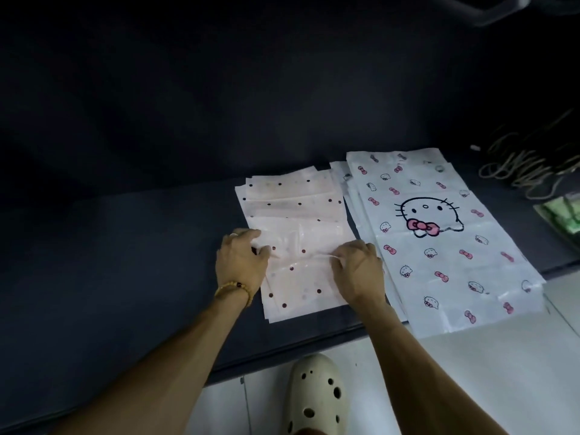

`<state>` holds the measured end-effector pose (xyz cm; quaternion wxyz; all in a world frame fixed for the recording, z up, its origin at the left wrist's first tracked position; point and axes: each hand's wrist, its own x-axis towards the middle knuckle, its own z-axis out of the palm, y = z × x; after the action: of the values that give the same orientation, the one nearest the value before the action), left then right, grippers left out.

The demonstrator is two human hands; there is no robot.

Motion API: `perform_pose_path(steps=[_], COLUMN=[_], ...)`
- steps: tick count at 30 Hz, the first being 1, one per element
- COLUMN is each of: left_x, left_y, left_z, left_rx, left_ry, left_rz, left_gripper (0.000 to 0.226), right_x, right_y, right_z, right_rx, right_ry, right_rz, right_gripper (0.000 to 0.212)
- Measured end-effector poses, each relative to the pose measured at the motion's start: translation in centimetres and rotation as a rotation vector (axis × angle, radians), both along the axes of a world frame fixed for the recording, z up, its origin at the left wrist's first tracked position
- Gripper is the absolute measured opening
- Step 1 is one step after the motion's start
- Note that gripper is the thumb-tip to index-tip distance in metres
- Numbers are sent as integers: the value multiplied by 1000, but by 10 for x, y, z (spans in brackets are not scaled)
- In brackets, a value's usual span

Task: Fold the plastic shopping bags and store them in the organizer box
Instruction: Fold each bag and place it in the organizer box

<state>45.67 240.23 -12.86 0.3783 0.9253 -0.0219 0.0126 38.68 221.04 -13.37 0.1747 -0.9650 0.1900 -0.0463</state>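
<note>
Dark blue-grey fabric covers the low flat surface, and behind it everything is almost black. On this surface lies a stack of pale pink plastic bags with dark dots, flat and a little fanned out. Just beside it, on the right, lies a second stack of white plastic bags printed with a cartoon cat face and pink bows; its near corner hangs over the edge of the surface, above the white tiled floor.

Both hands are on the top pink bag, near its middle. The left hand, with a beaded bracelet at the wrist, pinches the plastic at the left side. The right hand pinches a raised crease of the same bag at the right side. Between the two hands the plastic is lifted and wrinkled.

At the far right lie tangled thin cords and something green, too blurred to tell. Below, a cream clog with holes stands on the floor.
</note>
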Motion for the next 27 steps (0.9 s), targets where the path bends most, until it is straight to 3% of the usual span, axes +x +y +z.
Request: perform_pose_path(steps=[4, 6, 10, 14, 17, 19, 21, 23, 27], left_x=[-5, -13, -32, -50, -62, -68, -74, -79, -88], left_y=[26, 55, 124, 189, 226, 245, 260, 273, 283], left_z=[27, 40, 53, 46, 33, 26, 21, 19, 19], left_rx=[-145, -217, -434, -353, -394, -440, -464, -509, -561], left_ry=[-69, -81, 78, 193, 418, 536, 579, 606, 631], left_rz=[30, 64, 127, 208, 275, 318, 384, 442, 464], left_gripper=[40, 40, 38, 31, 30, 24, 21, 22, 19], right_x=[1, 0, -4, -17, -30, -38, -45, -52, -53], right_y=[22, 42, 88, 135, 164, 183, 197, 204, 208], right_z=[22, 31, 39, 35, 27, 21, 10, -2, -6], right_rx=[335, 448, 580, 605, 259, 44, -27, -104, -141], right_ry=[-219, -248, -159, 47, 159, 215, 348, 421, 365], right_rz=[7, 36, 120, 215, 505, 741, 886, 949, 925], right_gripper=[4, 10, 12, 11, 67, 90, 104, 105, 66])
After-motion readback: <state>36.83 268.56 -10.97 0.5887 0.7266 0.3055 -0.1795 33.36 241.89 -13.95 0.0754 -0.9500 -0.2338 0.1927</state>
